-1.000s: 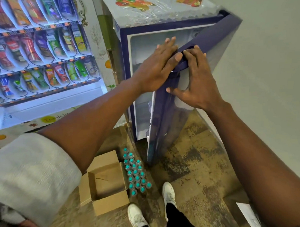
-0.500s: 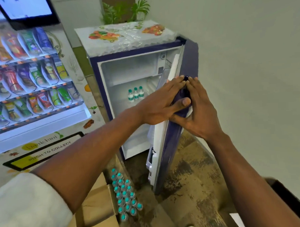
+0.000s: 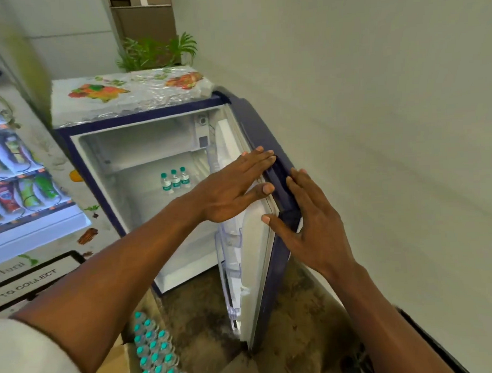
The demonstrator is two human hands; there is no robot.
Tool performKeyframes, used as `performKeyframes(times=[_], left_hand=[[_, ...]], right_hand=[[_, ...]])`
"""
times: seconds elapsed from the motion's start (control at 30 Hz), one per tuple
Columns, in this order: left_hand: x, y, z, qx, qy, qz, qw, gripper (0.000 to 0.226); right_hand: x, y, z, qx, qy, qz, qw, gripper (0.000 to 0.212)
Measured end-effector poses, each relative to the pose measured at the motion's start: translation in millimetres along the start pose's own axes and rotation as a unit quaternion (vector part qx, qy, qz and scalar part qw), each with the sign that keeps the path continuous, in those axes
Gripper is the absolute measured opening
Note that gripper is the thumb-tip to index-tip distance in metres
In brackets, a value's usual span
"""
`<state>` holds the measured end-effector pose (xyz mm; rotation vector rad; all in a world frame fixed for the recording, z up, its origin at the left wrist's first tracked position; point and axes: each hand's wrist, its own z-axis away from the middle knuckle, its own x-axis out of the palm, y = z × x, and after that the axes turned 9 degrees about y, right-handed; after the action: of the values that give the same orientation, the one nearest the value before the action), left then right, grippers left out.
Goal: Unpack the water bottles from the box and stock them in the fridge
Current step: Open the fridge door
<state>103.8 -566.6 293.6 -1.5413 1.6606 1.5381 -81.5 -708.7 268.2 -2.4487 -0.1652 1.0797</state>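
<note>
Hands lie on the open fridge door [image 3: 253, 258], one on each side of its free edge. We read the left hand [image 3: 228, 195] as flat and relaxed: its fingers [image 3: 256, 158] are straight and close together, laid across the white inner liner with the tips reaching the blue edge. The right hand [image 3: 316, 228] is likewise flat, its fingers [image 3: 300, 184] straight and slightly spread against the blue outer face, the thumb pointing toward the liner. Neither hand grips anything. We locate the task items in two groups. Three water bottles [image 3: 175, 181] stand upright in a row on a shelf inside the fridge [image 3: 139, 195], behind and left of the left hand and well apart from its fingers. The larger group of bottles [image 3: 154, 354], teal-capped and packed close together, stands on the floor [image 3: 286, 324] below the left forearm, just beside the box [image 3: 114, 369], of which only a tan corner shows. A vending machine [image 3: 22, 194] stands left of the fridge.
</note>
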Motion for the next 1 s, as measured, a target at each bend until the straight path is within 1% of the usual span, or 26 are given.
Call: performKeyframes(times=[0.1,0.23,0.37,0.6,0.77,1.0], left_hand=[[6.3,4.8,-29.4,0.000,-0.014,-0.006,1.000,0.083],[17.8,7.5,-64.2,0.027,-0.037,-0.034,0.998,0.087],[30.5,-2.2,-102.0,0.040,-0.043,-0.053,0.997,0.076],[44.8,-41.5,-162.3,0.074,-0.022,-0.070,0.995,0.072],[48.1,-74.2,-197.9,0.105,-0.021,-0.068,0.992,0.078],[58.4,-100.0,-232.2,0.168,-0.018,-0.097,0.981,0.083]], right_hand=[[-17.6,20.3,3.9,0.024,0.002,0.045,0.999,0.092],[-30.9,43.3,2.6,0.054,0.005,0.117,0.992,0.095],[-35.3,65.5,-7.9,0.076,0.008,0.179,0.981,0.099],[-37.7,109.9,-32.2,0.111,0.015,0.236,0.965,0.103],[-32.8,136.4,-55.9,0.136,0.022,0.289,0.947,0.106],[-19.1,164.4,-96.0,0.193,0.051,0.314,0.928,0.115]])
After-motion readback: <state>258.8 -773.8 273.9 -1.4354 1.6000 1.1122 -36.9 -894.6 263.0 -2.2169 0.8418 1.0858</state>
